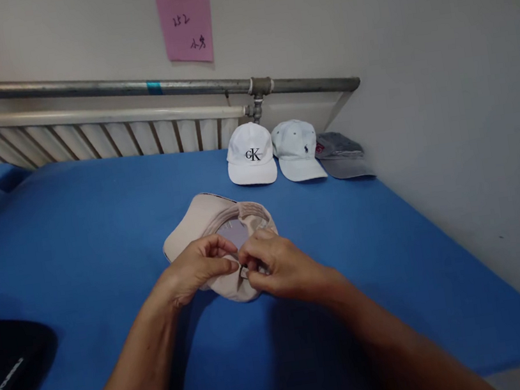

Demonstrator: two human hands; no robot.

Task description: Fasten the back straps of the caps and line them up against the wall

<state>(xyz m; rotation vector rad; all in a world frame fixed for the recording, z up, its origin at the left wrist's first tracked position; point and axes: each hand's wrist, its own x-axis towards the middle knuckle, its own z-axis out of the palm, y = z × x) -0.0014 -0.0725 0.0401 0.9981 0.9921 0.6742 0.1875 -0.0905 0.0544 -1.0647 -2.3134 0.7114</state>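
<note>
A pale beige baseball cap (pixel 187 225) lies on its side on the blue-covered table (pixel 99 224), its inside turned toward me and its brim pointing left. Both my hands are at the cap's back edge. My left hand (pixel 204 261) pinches the edge between thumb and fingers. With curled fingers, my right hand (pixel 274 261) grips the cap just to the right. A small dark piece, perhaps part of the strap or buckle, shows between my fingertips; most of it is hidden.
At the back stand a white cap (pixel 252 141) with "CK" lettering, a pale cap (pixel 294 142) with a small emblem and a grey cap (pixel 342 154). Something black with white lettering (pixel 10 365) lies at left. Behind are a radiator (pixel 125 133), a pipe (pixel 80 86) and a pink note (pixel 186 21).
</note>
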